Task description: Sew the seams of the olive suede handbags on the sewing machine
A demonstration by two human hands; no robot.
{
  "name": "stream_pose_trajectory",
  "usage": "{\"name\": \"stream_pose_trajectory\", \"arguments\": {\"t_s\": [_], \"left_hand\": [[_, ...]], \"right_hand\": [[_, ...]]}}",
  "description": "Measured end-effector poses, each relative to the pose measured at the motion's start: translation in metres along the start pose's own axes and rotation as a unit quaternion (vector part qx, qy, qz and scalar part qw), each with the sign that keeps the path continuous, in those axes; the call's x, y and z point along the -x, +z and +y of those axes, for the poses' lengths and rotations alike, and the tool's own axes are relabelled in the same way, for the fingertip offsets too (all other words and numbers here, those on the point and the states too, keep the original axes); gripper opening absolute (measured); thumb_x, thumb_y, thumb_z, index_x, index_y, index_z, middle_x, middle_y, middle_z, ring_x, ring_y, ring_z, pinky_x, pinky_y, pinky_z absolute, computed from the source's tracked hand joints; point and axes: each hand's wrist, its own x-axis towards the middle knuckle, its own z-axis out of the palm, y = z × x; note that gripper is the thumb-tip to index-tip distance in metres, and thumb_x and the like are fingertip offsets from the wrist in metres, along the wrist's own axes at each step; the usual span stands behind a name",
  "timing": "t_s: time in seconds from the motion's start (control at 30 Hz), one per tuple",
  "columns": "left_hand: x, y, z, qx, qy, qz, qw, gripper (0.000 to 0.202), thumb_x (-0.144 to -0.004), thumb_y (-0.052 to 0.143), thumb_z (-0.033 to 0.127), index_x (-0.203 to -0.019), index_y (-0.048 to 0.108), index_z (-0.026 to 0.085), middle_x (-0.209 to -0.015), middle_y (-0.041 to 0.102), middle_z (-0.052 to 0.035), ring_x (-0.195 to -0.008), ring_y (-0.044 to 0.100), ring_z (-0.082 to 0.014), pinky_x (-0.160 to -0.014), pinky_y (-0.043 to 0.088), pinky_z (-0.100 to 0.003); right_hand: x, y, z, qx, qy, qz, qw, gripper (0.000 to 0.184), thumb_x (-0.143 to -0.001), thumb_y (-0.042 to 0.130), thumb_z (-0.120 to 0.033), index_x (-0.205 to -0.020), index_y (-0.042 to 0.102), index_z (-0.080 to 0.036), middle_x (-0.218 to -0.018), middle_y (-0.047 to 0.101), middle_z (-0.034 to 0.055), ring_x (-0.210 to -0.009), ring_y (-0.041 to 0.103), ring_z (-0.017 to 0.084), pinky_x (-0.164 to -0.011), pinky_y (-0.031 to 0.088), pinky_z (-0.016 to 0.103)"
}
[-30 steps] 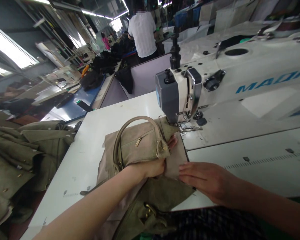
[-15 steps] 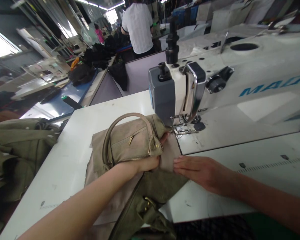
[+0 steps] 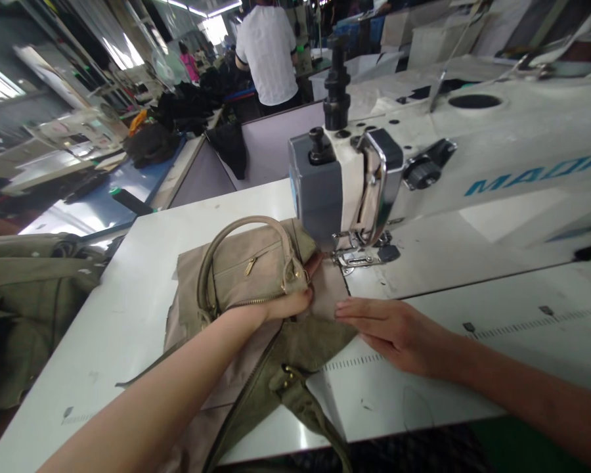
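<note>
A beige bag (image 3: 246, 266) with a curved handle and brass zipper lies on the white table (image 3: 142, 295), its edge under the head of a white sewing machine (image 3: 354, 184). My left hand (image 3: 290, 302) reaches inside the bag's zipped opening, fingers closed around the bag's edge and a fingertip poking out by the presser foot (image 3: 357, 257). My right hand (image 3: 394, 332) lies flat with fingers stretched, pressing the bag's lining fabric just right of the left hand. An olive part of the bag (image 3: 290, 374) hangs over the table's near edge.
Folded olive fabric pieces (image 3: 24, 289) are piled at the left of the table. Beyond it are other workbenches with dark cloth (image 3: 152, 141). A person in a white shirt (image 3: 270, 52) stands with their back turned at the far end.
The bag and both hands have shifted slightly left and away in the picture as the camera moved; the bag's edge has moved closer under the machine head.
</note>
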Motion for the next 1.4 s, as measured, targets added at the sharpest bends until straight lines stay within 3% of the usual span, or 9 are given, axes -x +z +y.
{"name": "stream_pose_trajectory", "arguments": {"t_s": [0.1, 0.2, 0.37, 0.47, 0.63, 0.77, 0.9, 1.17, 1.4], "left_hand": [[0.032, -0.026, 0.039, 0.033, -0.002, -0.091, 0.995, 0.044, -0.097, 0.035, 0.035, -0.132, 0.049, 0.012, -0.141, 0.046, -0.0120, -0.135, 0.038, -0.0231, -0.114, 0.029, -0.040], [0.075, -0.022, 0.078, 0.016, 0.039, -0.081, 0.996, 0.039, -0.093, 0.045, 0.047, -0.108, 0.061, 0.015, -0.111, 0.065, -0.0097, -0.109, 0.060, -0.0227, -0.108, 0.039, -0.040], [0.122, 0.029, 0.080, -0.024, 0.071, 0.098, 0.992, 0.076, -0.086, 0.048, 0.062, -0.141, 0.029, 0.012, -0.134, 0.050, -0.0178, -0.131, 0.041, -0.0285, -0.116, 0.014, -0.054], [0.133, 0.042, 0.066, -0.059, 0.035, 0.118, 0.991, 0.102, -0.077, 0.057, 0.065, -0.148, 0.007, 0.010, -0.143, 0.039, -0.0219, -0.136, 0.033, -0.0326, -0.115, 0.013, -0.058], [0.132, 0.030, 0.060, -0.146, 0.075, 0.061, 0.984, 0.067, -0.080, 0.053, 0.032, -0.143, 0.034, 0.020, -0.149, 0.035, -0.0082, -0.140, 0.027, -0.0273, -0.117, 0.012, -0.052], [0.121, 0.015, 0.066, -0.212, 0.146, 0.038, 0.966, 0.038, -0.093, 0.037, 0.020, -0.127, 0.052, 0.015, -0.143, 0.045, -0.0060, -0.136, 0.034, -0.0186, -0.119, 0.010, -0.037], [0.116, 0.013, 0.074, -0.217, 0.161, -0.027, 0.962, 0.050, -0.094, 0.037, 0.030, -0.138, 0.040, 0.008, -0.148, 0.037, -0.0115, -0.133, 0.039, -0.0231, -0.116, 0.022, -0.038], [0.113, 0.039, 0.079, -0.270, 0.145, 0.062, 0.950, 0.043, -0.098, 0.032, 0.028, -0.135, 0.047, 0.010, -0.144, 0.044, -0.0086, -0.133, 0.038, -0.0221, -0.115, 0.022, -0.040], [0.093, 0.021, 0.066, -0.276, 0.135, 0.038, 0.951, 0.041, -0.097, 0.034, 0.021, -0.134, 0.044, 0.009, -0.142, 0.045, -0.0119, -0.133, 0.039, -0.0242, -0.117, 0.016, -0.043]], "right_hand": [[0.001, 0.000, -0.004, -0.014, 0.029, 0.000, 0.999, 0.039, -0.086, 0.045, -0.005, -0.121, 0.058, -0.012, -0.123, 0.061, 0.0135, -0.116, 0.055, 0.019, -0.099, 0.047, 0.034], [-0.004, -0.005, -0.016, -0.038, 0.052, -0.029, 0.997, 0.039, -0.081, 0.052, -0.009, -0.119, 0.059, -0.015, -0.113, 0.062, 0.0117, -0.105, 0.059, 0.022, -0.091, 0.050, 0.037], [-0.015, -0.016, -0.035, -0.009, 0.059, -0.092, 0.994, 0.018, -0.086, 0.049, -0.010, -0.091, 0.065, -0.015, -0.088, 0.063, 0.0087, -0.084, 0.059, 0.020, -0.076, 0.051, 0.033], [-0.009, -0.014, -0.036, 0.037, -0.001, -0.061, 0.997, 0.026, -0.092, 0.041, -0.009, -0.086, 0.066, -0.015, -0.085, 0.064, 0.0094, -0.084, 0.060, 0.020, -0.076, 0.052, 0.032], [0.007, 0.007, -0.032, 0.084, -0.038, 0.050, 0.995, 0.028, -0.094, 0.039, -0.008, -0.094, 0.066, -0.013, -0.088, 0.067, 0.0110, -0.087, 0.063, 0.021, -0.081, 0.054, 0.035], [0.012, 0.018, -0.033, 0.051, -0.004, 0.054, 0.997, 0.029, -0.092, 0.039, -0.006, -0.096, 0.066, -0.011, -0.092, 0.067, 0.0124, -0.092, 0.062, 0.022, -0.084, 0.055, 0.035], [0.016, 0.014, -0.035, 0.001, 0.006, 0.020, 1.000, 0.030, -0.091, 0.038, -0.006, -0.101, 0.065, -0.012, -0.096, 0.067, 0.0120, -0.097, 0.062, 0.021, -0.088, 0.054, 0.034], [0.022, 0.006, -0.026, -0.009, -0.003, 0.019, 1.000, 0.027, -0.094, 0.041, -0.009, -0.103, 0.066, -0.013, -0.099, 0.068, 0.0116, -0.098, 0.062, 0.020, -0.089, 0.054, 0.033], [0.017, 0.004, -0.019, 0.041, 0.029, 0.020, 0.999, 0.029, -0.090, 0.047, -0.012, -0.113, 0.063, -0.013, -0.110, 0.066, 0.0125, -0.104, 0.060, 0.022, -0.092, 0.052, 0.036]]}}
